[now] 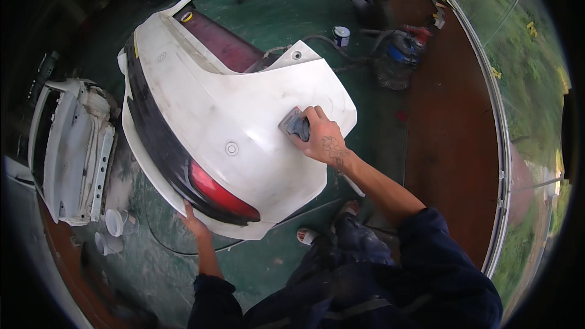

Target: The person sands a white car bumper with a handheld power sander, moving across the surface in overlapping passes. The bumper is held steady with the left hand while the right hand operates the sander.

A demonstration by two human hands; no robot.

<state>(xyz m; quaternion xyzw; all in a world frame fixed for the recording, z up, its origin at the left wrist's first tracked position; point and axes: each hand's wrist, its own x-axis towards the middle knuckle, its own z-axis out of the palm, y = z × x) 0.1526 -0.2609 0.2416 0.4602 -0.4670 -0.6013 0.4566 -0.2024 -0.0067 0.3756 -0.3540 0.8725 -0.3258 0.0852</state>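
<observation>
Right hand [321, 136] clasps the block [295, 124], bumper [244, 103] beneath; left hand [196, 226], grip unclear, at the bumper's edge, probably steadying it.

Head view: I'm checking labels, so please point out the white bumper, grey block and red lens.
White bumper [231, 109], head view: middle of its broad upper surface.
Grey block [294, 124], head view: its exposed side.
Red lens [219, 192], head view: middle of its face.

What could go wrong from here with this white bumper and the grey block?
The grey block in the right hand might scratch the white bumper if it tips. The bumper could shift, as the left hand seems only to touch its edge. The open-toed sandal gives the foot little cover if the block drops.
</observation>
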